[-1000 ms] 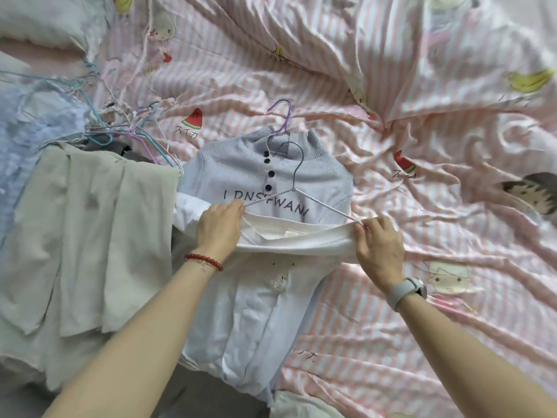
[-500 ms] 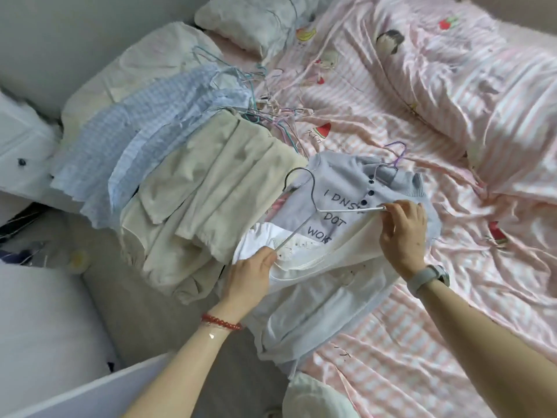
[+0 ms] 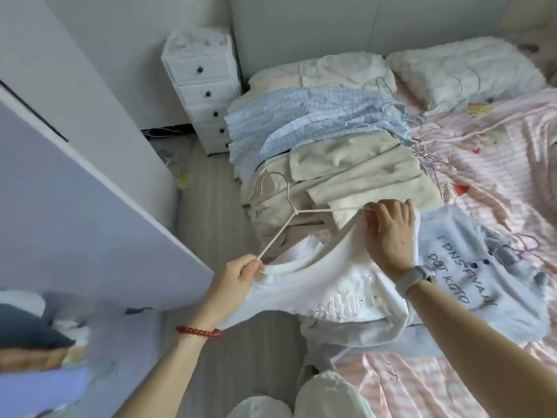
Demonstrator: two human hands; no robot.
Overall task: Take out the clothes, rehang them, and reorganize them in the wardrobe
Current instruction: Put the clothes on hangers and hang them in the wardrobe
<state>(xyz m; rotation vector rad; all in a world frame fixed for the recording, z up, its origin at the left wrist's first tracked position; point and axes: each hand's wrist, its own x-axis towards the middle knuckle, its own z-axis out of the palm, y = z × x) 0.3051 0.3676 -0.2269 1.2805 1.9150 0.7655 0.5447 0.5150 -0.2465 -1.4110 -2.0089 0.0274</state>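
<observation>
- At the left edge of the frame, a white wardrobe door [image 3: 99, 188] is now standing in view; a second ago only the bed was showing, so the person is turning from the bed toward the wardrobe.
- Lower centre, the left hand [image 3: 238, 274] is pinching one end of a wire hanger [image 3: 287, 227] together with the neckline of a white top [image 3: 325, 285]; its grip is narrow, closed on both.
- Centre, the right hand [image 3: 388, 233] is gripping the hanger's other end with the fabric; the hook is pointing to the upper left.
- The top is being lifted off the bed [image 3: 497, 182]. It looks hung and ready for carrying to the rail.
- Right of centre, a grey knit [image 3: 482, 276] is lying on the bed, reading roughly "I DNS WAN DOT KOTO"; the letters are partly creased.
- Above, beige and blue checked garments are waiting, stacked.
</observation>
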